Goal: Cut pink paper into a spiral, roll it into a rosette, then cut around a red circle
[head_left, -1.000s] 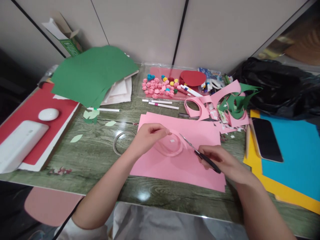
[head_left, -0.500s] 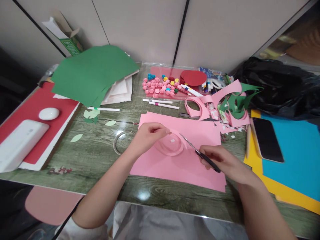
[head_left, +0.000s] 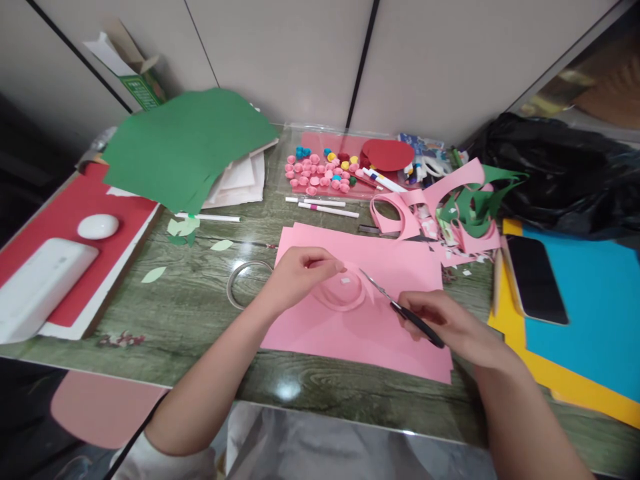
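Note:
My left hand (head_left: 307, 273) pinches the upper left of a curled pink paper strip (head_left: 345, 306), which loops just above the pink paper sheets (head_left: 305, 333). In my right hand (head_left: 440, 317) is a pair of scissors (head_left: 417, 323) with black handles, its blades pointing up and left to the right side of the strip. The blade tips touch or nearly touch the strip; I cannot tell which. A small white square (head_left: 345, 281) shows inside the loop. Left of the sheets lies a roll of tape (head_left: 231, 287), partly behind my left wrist.
Several small rolled paper flowers (head_left: 315, 170) lie on a clear plastic sleeve at the back. Pink and green scraps (head_left: 470, 217) are heaped at the right, near a phone (head_left: 535, 279) on blue and yellow paper. Green sheets (head_left: 190, 143) and a white mouse (head_left: 99, 227) are at the left.
My left hand has shifted very slightly to the right with the pink strip. The scissors stay almost in the same place beside it.

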Demonstrator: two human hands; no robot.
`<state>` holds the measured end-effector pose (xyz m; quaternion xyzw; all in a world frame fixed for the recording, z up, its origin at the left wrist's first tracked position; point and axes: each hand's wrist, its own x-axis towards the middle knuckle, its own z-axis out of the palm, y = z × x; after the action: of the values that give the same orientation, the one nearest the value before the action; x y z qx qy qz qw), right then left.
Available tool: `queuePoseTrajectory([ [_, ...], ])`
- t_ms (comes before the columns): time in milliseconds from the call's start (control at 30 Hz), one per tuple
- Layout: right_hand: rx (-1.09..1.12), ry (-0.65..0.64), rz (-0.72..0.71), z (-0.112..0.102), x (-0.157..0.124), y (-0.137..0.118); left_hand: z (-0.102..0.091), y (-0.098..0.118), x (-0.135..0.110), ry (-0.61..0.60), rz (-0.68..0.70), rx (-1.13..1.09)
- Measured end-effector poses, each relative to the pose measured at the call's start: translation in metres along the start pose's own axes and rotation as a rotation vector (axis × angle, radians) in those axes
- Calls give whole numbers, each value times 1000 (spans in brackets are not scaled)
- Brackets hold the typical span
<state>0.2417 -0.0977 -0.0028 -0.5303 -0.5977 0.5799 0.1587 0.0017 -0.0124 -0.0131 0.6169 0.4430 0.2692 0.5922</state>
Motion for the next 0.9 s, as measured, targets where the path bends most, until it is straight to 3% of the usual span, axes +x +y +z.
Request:
queuePoseTrajectory([
  [900, -21, -2, 17, -1, -1, 1, 2, -2, 1, -5, -13, -1],
])
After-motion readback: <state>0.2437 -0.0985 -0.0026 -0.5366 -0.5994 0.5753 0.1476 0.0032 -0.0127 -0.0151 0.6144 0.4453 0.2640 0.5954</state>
